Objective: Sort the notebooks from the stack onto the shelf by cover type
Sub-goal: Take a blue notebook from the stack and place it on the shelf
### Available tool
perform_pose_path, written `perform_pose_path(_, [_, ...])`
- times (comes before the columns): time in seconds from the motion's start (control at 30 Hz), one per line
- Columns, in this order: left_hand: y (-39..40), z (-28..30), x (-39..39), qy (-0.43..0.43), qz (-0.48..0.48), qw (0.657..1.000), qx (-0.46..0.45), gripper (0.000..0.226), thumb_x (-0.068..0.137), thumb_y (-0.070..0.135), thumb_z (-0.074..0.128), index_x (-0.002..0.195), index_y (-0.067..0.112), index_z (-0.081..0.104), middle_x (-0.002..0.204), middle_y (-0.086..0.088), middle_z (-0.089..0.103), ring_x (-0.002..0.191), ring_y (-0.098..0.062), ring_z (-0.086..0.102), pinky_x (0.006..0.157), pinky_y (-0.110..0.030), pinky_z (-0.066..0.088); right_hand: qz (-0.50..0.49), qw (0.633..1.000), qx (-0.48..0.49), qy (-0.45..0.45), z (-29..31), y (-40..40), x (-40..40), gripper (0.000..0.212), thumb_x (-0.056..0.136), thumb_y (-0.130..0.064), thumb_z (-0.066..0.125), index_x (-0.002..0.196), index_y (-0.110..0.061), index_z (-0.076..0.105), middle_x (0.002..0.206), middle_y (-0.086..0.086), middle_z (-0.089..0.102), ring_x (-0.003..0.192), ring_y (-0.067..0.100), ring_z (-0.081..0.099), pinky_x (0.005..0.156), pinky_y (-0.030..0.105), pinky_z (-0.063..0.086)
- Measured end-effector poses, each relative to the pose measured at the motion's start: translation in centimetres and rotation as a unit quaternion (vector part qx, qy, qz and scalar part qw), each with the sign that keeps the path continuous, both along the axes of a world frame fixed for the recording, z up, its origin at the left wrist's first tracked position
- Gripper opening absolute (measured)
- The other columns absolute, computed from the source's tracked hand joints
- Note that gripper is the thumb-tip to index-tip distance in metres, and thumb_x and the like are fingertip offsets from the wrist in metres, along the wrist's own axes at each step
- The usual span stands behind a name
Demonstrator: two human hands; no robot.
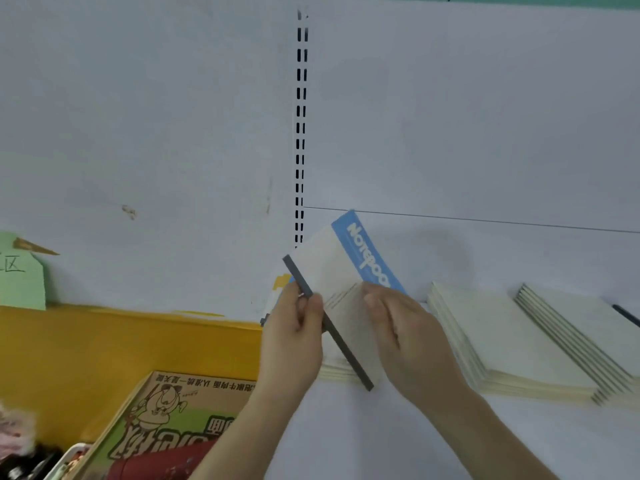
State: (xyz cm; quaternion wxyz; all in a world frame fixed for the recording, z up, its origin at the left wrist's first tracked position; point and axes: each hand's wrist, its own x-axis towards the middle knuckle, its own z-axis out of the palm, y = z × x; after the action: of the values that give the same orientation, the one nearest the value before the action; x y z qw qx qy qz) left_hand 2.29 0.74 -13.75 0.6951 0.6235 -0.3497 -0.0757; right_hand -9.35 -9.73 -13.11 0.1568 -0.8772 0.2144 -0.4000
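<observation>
Near left: printed carton (pixel 162 420) with a cartoon figure, sitting against a yellow surface (pixel 104 344); blurred clutter at the bottom-left corner, can't tell what. Mid-frame, both hands up over the white shelf (pixel 381 438). Left hand (pixel 294 337) fingers pinched on the dark spine (pixel 325 320) of a notebook bundle (pixel 336 289); right hand (pixel 405 334) clamped on the bundle's right edge, thumb on the page block. Bundle is tilted, spine running from far left to near right, held just above the shelf; a blue cover reading "Notebook" (pixel 367 254) shows on its far side. Under the hands, a low cream stack (pixel 337 370) lies flat on the shelf, mostly hidden. Right of the hands: a stack with a plain cream cover (pixel 502 341), then just beside it another stack showing grey-lined edges (pixel 571 341), both flat on the shelf. Far left: green paper tag (pixel 20 278) with handwriting. Far: white back panel with a slotted upright (pixel 300 133) at centre.
</observation>
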Motion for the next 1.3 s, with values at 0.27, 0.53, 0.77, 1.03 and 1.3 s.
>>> perform_pose_path(0.27, [0.2, 1.4, 0.6, 0.102, -0.036, 0.994, -0.031, 0.019, 0.104, 0.027, 0.050, 0.110, 0.019, 0.066, 0.096, 0.001, 0.077, 0.092, -0.017, 0.074, 0.082, -0.039, 0.061, -0.080, 0.971, 0.224, -0.003, -0.3, -4.0, -1.0, 0.026, 0.094, -0.047, 0.056, 0.107, -0.026, 0.065, 0.091, -0.013, 0.068, 0.087, 0.009, 0.064, 0.066, 0.020, 0.041])
perform_pose_path(0.53, [1.1, -0.9, 1.2, 0.128, -0.061, 0.990, 0.017, 0.020, 0.103, 0.025, 0.054, 0.117, 0.036, 0.062, 0.111, 0.010, 0.074, 0.107, -0.016, 0.070, 0.091, -0.049, 0.057, -0.038, 0.980, 0.188, -0.049, -0.8, -3.4, -0.3, 0.021, 0.101, -0.032, 0.046, 0.102, -0.028, 0.066, 0.087, -0.014, 0.071, 0.082, -0.004, 0.062, 0.071, 0.019, 0.047])
perform_pose_path(0.77, [3.3, 0.0, 5.3, 0.093, 0.008, 0.995, 0.034, 0.020, 0.104, 0.026, 0.052, 0.117, 0.038, 0.062, 0.112, 0.013, 0.073, 0.108, -0.016, 0.068, 0.096, -0.051, 0.054, 0.143, 0.951, -0.072, 0.266, -3.0, -4.8, -0.4, 0.067, 0.084, -0.016, 0.042, 0.151, -0.021, 0.033, 0.157, -0.012, 0.018, 0.145, 0.000, 0.005, 0.113, 0.007, -0.006])
perform_pose_path(1.03, [3.2, -0.3, 5.1, 0.072, 0.015, 0.995, 0.064, 0.017, 0.105, 0.026, 0.051, 0.111, 0.037, 0.062, 0.107, 0.014, 0.074, 0.104, -0.014, 0.069, 0.094, -0.049, 0.056, 0.166, 0.941, -0.242, 0.171, -3.0, -5.8, -1.6, 0.028, 0.080, -0.024, 0.057, 0.101, -0.026, 0.076, 0.104, -0.009, 0.073, 0.098, 0.014, 0.068, 0.086, 0.032, 0.056])
perform_pose_path(1.3, [4.4, 1.5, 5.9, 0.080, 0.016, 0.997, 0.000, 0.026, 0.106, 0.024, 0.049, 0.111, 0.044, 0.065, 0.114, 0.010, 0.072, 0.111, -0.020, 0.066, 0.099, -0.056, 0.051, 0.048, 0.958, -0.282, -0.006, -0.2, -6.2, -3.0, 0.027, 0.092, -0.025, 0.055, 0.099, -0.011, 0.077, 0.089, 0.000, 0.074, 0.080, 0.021, 0.067, 0.078, 0.032, 0.053])
